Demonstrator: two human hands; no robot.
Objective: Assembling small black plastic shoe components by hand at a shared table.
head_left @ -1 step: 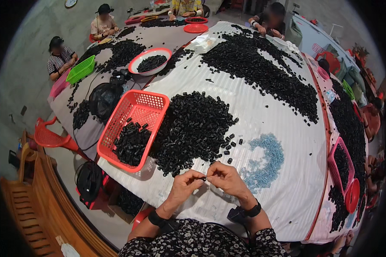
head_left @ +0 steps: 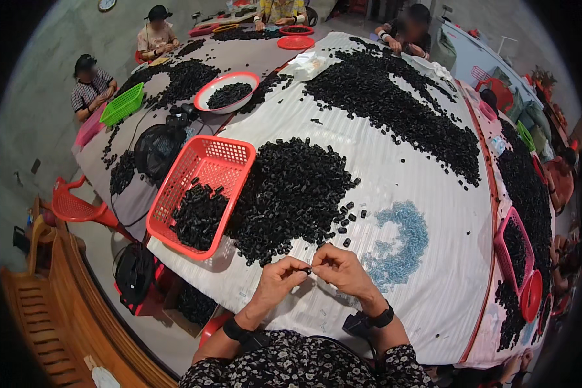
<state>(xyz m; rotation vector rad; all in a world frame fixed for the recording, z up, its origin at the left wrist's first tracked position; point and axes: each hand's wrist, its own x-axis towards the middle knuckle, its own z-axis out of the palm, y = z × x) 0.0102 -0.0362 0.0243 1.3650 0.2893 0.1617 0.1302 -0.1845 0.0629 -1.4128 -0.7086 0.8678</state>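
Observation:
Just in front of my body, my left hand [head_left: 280, 279] pinches a small black cylindrical piece [head_left: 306, 271] between thumb and fingertips. My right hand [head_left: 343, 270] is closed in a pinch against the piece's right end; whatever it grips there is too small to make out. Beyond both hands spreads a heap of similar black pieces [head_left: 297, 187] on the white cloth [head_left: 452, 271]. Small clear-blue pieces [head_left: 409, 239] lie in a curved patch to the right of my right hand. Left of the heap, a red plastic basket [head_left: 225, 150] holds more black pieces.
A red-rimmed white basin [head_left: 252, 80] and a green basket [head_left: 124, 103] stand at the far left. A larger black heap [head_left: 394, 97] covers the far cloth. On the right is a pink basket [head_left: 522, 258]. Several people sit around the tables. A wooden bench [head_left: 52, 323] is at lower left.

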